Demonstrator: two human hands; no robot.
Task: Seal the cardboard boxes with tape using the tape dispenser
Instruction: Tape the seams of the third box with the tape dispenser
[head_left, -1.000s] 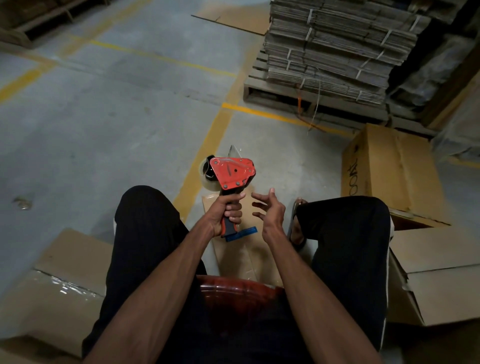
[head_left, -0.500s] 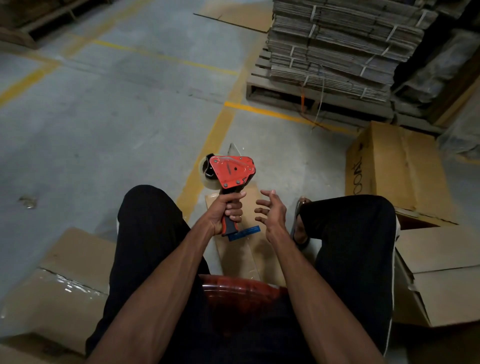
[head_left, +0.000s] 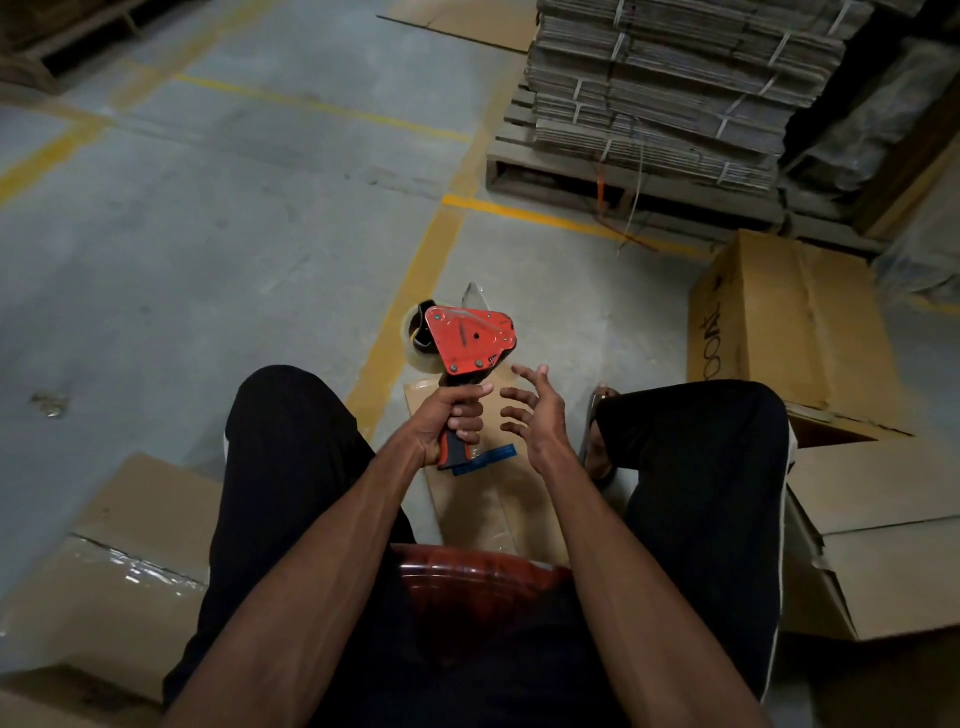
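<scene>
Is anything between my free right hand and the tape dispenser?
Nothing visible. The right hand hangs open just beside the tape dispenser, which the left hand grips by the handle; only air separates them.

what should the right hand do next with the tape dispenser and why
Probably bring the right hand to the front of the tape dispenser to pull the loose tape end. The left hand grips the handle upright, the right hand is open beside it, touching nothing, and no tape reaches a box.
</scene>
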